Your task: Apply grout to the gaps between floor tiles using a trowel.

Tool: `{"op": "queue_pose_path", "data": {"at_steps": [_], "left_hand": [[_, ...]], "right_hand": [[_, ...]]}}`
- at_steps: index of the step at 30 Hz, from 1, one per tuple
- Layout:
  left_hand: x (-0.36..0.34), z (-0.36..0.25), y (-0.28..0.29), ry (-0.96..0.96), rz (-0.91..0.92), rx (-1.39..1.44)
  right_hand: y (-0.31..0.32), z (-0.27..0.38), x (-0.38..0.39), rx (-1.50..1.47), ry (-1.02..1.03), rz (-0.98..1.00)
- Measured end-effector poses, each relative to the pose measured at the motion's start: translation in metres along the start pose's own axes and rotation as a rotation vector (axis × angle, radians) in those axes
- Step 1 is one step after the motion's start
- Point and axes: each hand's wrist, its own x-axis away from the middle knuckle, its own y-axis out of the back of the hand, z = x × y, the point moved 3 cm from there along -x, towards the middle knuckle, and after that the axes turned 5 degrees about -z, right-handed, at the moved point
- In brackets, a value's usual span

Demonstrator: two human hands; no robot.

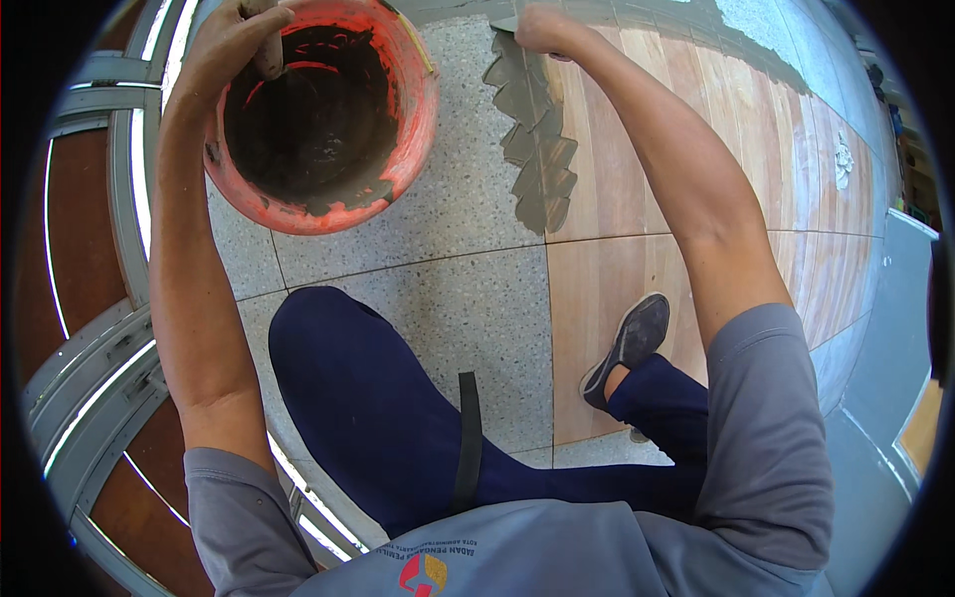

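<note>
Floor work seen from above. The floor joins pale speckled tiles (pixel 468 99), at the centre, to wood-patterned tiles (pixel 617 189), on the right; along the left side stands a grey metal frame (pixel 124 189) with brown panels (pixel 85 199). The person, in a grey shirt (pixel 537 547) and dark blue trousers (pixel 368 388), has one knee bent toward the centre. The red bucket (pixel 410 129) is at upper left, over the speckled tiles, its mouth toward the viewer and its inner wall coated with dark grey paste (pixel 318 149). To its right, apart from it, a ridged strip of grey mortar (pixel 537 149) runs where the two tile surfaces meet, its edges scalloped. A dark shoe (pixel 642 333) rests on the wood-patterned tiles. The left hand (pixel 234 45) grasps the bucket at its upper rim, a smeared digit reaching inside. The right hand (pixel 547 30) is clenched at the strip's far end around a flat tool (pixel 505 23), of which only a small part shows.
</note>
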Motion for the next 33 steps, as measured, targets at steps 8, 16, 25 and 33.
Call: {"op": "queue_pose_path", "data": {"at_steps": [8,16,25,33], "left_hand": [[0.012,-0.026,0.004,-0.117,0.1,0.459],[0.008,-0.022,0.001,-0.011,0.064,0.346],[-0.005,-0.02,-0.007,0.053,0.141,0.424],[-0.006,-0.029,-0.012,-0.075,0.16,0.376]], "right_hand": [[-0.084,0.098,0.213,-0.422,-0.16,-0.338],[-0.101,0.071,0.249,-0.432,0.015,-0.465],[-0.099,0.078,0.294,-0.406,0.061,-0.335],[-0.082,0.096,0.283,-0.417,0.073,-0.407]]}}
